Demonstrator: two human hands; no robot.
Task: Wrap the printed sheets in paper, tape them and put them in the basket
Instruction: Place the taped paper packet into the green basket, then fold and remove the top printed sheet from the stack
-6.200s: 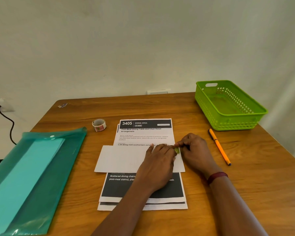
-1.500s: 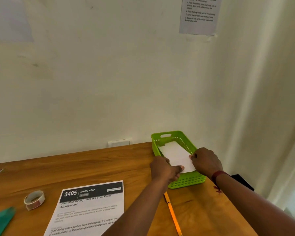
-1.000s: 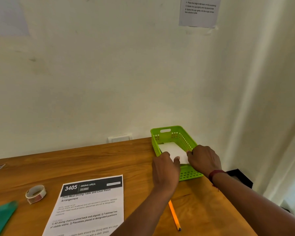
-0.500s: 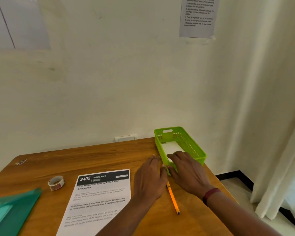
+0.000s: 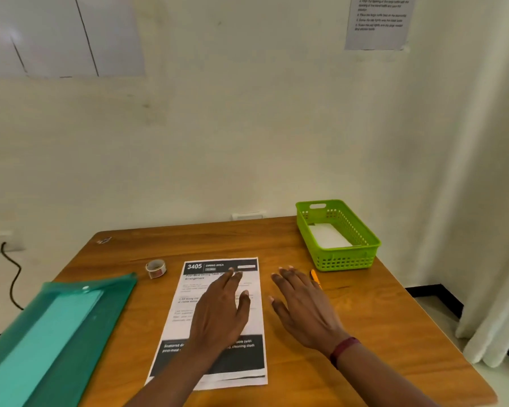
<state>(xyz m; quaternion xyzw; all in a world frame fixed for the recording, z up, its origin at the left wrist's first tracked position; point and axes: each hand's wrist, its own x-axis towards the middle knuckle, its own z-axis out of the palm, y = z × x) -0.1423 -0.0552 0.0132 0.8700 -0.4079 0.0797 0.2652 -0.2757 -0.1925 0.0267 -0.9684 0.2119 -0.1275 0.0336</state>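
A white wrapped packet lies inside the green basket at the table's back right. Printed sheets with a black "3405" header lie stacked in the middle of the table. My left hand is over these sheets, fingers straight and spread, holding nothing. My right hand is just right of the sheets above the wood, fingers straight, also holding nothing. A roll of tape sits left of the sheets.
A teal plastic folder holding paper lies at the left. An orange pen lies partly under my right hand. The wooden table ends at the right by a white curtain. A black cable hangs at the far left.
Both hands let go of the white packet in the basket and drew back toward me. The left hand now sits over the printed sheets, and the view has tilted down.
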